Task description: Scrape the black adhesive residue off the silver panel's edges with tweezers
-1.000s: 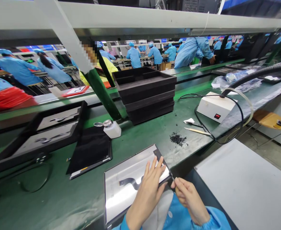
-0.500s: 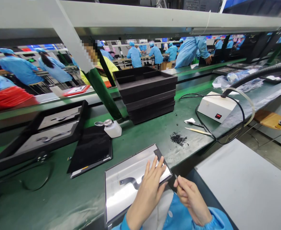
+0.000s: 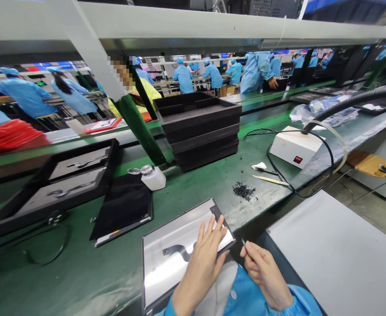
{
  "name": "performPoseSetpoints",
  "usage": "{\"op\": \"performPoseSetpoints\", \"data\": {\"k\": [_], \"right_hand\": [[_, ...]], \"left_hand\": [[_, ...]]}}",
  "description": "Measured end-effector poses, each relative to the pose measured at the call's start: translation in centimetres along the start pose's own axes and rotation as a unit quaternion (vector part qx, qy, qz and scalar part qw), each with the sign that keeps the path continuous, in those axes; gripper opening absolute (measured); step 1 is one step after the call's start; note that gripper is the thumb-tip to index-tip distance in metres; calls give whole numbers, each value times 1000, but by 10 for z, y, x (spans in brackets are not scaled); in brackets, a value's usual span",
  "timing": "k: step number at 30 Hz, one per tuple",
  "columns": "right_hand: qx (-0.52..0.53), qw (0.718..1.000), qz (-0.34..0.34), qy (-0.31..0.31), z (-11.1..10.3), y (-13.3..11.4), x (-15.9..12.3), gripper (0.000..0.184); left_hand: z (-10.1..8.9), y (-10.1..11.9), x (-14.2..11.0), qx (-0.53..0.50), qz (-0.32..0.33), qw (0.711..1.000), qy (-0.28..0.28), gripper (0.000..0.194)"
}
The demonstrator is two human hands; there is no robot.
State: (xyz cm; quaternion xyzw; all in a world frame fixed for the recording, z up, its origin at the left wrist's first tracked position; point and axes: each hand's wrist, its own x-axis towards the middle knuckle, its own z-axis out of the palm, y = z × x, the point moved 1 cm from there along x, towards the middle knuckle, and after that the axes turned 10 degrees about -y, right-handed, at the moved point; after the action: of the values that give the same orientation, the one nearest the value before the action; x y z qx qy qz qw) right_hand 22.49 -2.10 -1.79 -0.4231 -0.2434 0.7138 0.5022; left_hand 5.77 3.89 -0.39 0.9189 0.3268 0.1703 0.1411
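A display panel (image 3: 156,272) with a silvery back and dark edges lies tilted at the front edge of the green bench. A dark flat ribbon cable (image 3: 174,248) curves over its back, partly hidden by my hand. My left hand (image 3: 203,259) rests flat on the panel, fingers stretched toward its far right corner. Just off the panel's right edge, my right hand (image 3: 261,270) pinches a thin pointed tool (image 3: 243,241); most of it is hidden in the fingers. Black scraps (image 3: 243,191) lie in a small heap beyond the panel.
Behind stand stacked black trays (image 3: 206,145). To the left are a dark screen (image 3: 122,206), a white pump bottle (image 3: 155,178) and a tray of panels (image 3: 24,215). A craft knife (image 3: 270,180) and a white box (image 3: 294,147) with a hose sit right. Co-workers are beyond.
The view has shifted slightly. My right hand and the thin tool have drawn a little away from the panel's edge; my left hand stays on the panel.
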Motion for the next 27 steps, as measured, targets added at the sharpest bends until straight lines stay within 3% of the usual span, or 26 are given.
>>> {"op": "performPoseSetpoints", "data": {"k": [17,23,27], "right_hand": [[36,999,-21,2,-7,3,-5,54],[-12,1000,-7,-20,-2,-3,-8,53],[-68,997,-22,2,-5,1,-5,58]], "left_hand": [[0,0,0,-3,-2,1000,11,39],[0,0,0,8,5,1000,12,39],[1,1,0,9,2,1000,24,40]]}}
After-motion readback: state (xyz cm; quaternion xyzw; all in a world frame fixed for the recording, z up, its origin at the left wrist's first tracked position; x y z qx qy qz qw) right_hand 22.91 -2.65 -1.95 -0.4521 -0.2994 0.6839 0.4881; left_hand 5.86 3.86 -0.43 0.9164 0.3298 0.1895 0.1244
